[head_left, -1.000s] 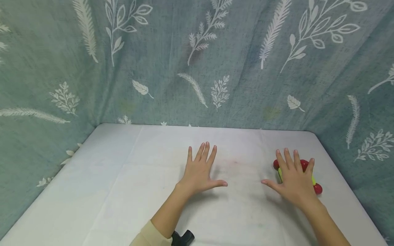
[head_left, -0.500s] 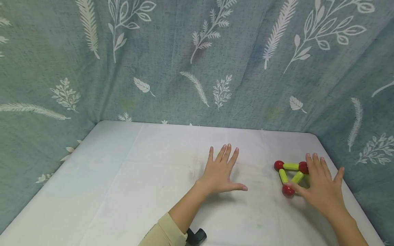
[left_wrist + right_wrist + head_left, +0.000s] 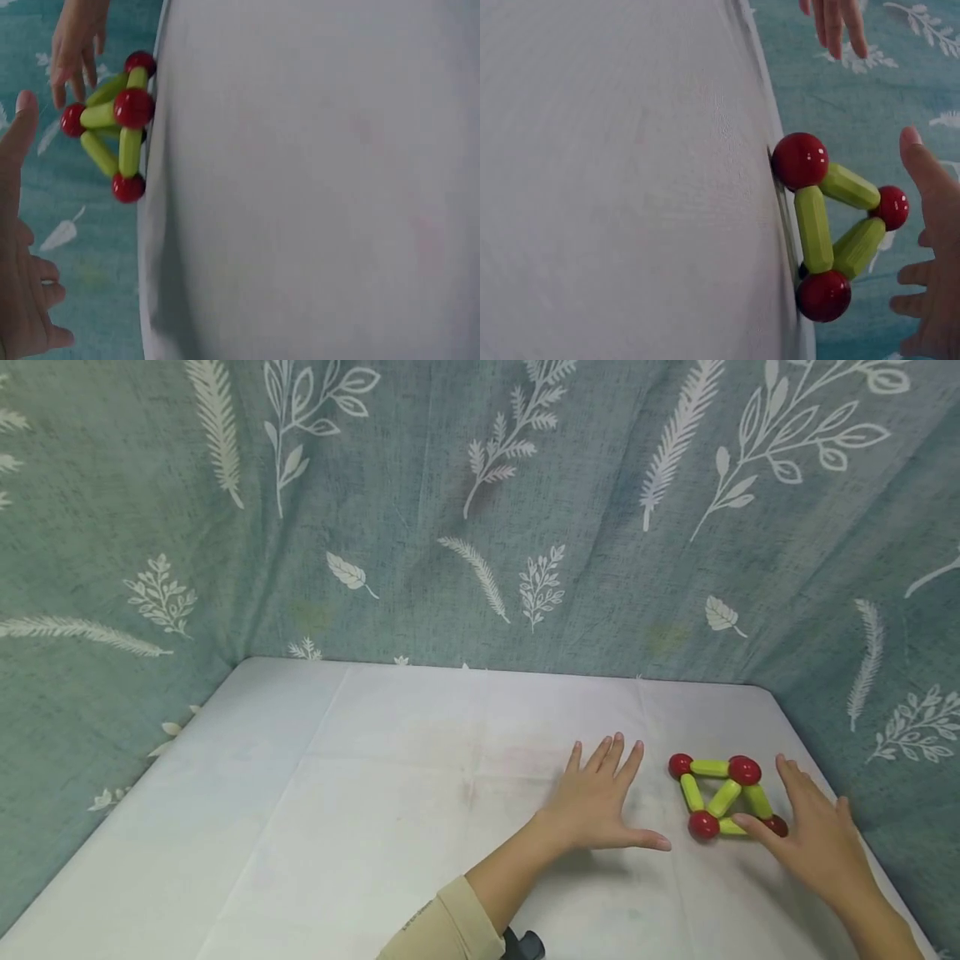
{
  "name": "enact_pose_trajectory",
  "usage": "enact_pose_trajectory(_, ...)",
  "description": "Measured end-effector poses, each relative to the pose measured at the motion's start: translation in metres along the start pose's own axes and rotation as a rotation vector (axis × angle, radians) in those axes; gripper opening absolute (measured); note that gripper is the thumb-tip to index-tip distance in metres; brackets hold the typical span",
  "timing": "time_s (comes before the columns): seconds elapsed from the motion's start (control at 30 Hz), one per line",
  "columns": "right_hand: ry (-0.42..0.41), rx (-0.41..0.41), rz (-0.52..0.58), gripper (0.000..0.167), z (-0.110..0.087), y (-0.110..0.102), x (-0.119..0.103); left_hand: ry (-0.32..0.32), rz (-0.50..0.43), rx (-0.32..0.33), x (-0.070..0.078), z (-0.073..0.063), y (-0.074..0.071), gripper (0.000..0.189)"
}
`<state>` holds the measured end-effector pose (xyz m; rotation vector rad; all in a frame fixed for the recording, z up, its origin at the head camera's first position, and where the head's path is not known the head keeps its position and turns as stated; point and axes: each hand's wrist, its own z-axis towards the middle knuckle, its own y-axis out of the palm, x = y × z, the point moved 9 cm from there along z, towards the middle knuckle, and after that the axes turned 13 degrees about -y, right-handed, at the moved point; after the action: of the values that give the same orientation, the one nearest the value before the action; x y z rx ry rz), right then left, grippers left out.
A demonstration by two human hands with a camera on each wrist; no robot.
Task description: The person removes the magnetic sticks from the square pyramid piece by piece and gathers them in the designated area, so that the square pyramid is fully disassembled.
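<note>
Toward the right side of the white table stands a magnetic ball-and-stick toy [image 3: 724, 798], red balls joined by lime green rods into a pyramid-like frame. My left hand [image 3: 596, 802] hovers to its left, fingers spread and thumb pointing at the toy. On the other side, my right hand [image 3: 813, 831] has its fingers extended, and its thumb overlaps the lower right rod in the head view. In the left wrist view the toy [image 3: 129, 150] appears between both hands. The right wrist view shows a gap between the toy [image 3: 814, 229] and my right thumb. Neither hand grips anything.
A white cloth covers the table [image 3: 375, 827], whose right edge runs close beyond my right hand. Behind and at the sides hangs a blue-green curtain [image 3: 420, 585] with white leaf prints. A black device [image 3: 525, 946] shows beside my left sleeve [image 3: 450, 922].
My left hand has moved right, closer to the toy. My right hand has shifted from over the toy to its right side, uncovering most of it. The toy stays in place.
</note>
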<state>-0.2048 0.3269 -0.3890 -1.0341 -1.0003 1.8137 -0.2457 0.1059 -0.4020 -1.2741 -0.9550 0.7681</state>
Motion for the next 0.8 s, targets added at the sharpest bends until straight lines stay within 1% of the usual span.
enact_pose_trajectory(0.1, 0.058, -0.036, 0.111, 0.097, -0.003, 0.005, 0.009, 0.017, -0.039, -0.023, 0.016, 0.004, 0.004, 0.113)
enact_pose_trajectory(0.2, 0.139, -0.096, 0.21, 0.092, -0.009, 0.011, 0.02, 0.027, -0.1, -0.067, 0.026, 0.008, 0.011, 0.11)
enact_pose_trajectory(0.27, 0.174, -0.124, 0.24, 0.089, -0.013, 0.013, 0.026, 0.033, -0.16, -0.091, 0.031, 0.01, 0.014, 0.108)
enact_pose_trajectory(0.33, 0.178, -0.123, 0.239, 0.086, -0.016, 0.014, 0.03, 0.024, -0.225, -0.109, 0.034, 0.012, 0.017, 0.105)
enact_pose_trajectory(0.4, 0.163, -0.099, 0.223, 0.081, -0.017, 0.013, 0.032, -0.01, -0.326, -0.115, 0.035, 0.014, 0.019, 0.099)
enact_pose_trajectory(0.5, 0.168, -0.096, 0.218, 0.074, -0.019, 0.016, 0.038, -0.083, -0.559, -0.126, 0.036, 0.017, 0.022, 0.086)
enact_pose_trajectory(0.57, 0.201, -0.116, 0.228, 0.071, -0.02, 0.019, 0.044, -0.13, -0.722, -0.138, 0.037, 0.019, 0.027, 0.077)
enact_pose_trajectory(0.63, 0.241, -0.153, 0.25, 0.07, -0.023, 0.023, 0.051, -0.172, -0.843, -0.151, 0.039, 0.02, 0.033, 0.069)
enact_pose_trajectory(0.73, 0.283, -0.179, 0.285, 0.069, -0.027, 0.026, 0.058, -0.215, -0.911, -0.155, 0.042, 0.02, 0.042, 0.055)
enact_pose_trajectory(0.8, 0.296, -0.185, 0.304, 0.068, -0.029, 0.026, 0.06, -0.23, -0.927, -0.147, 0.042, 0.019, 0.045, 0.045)
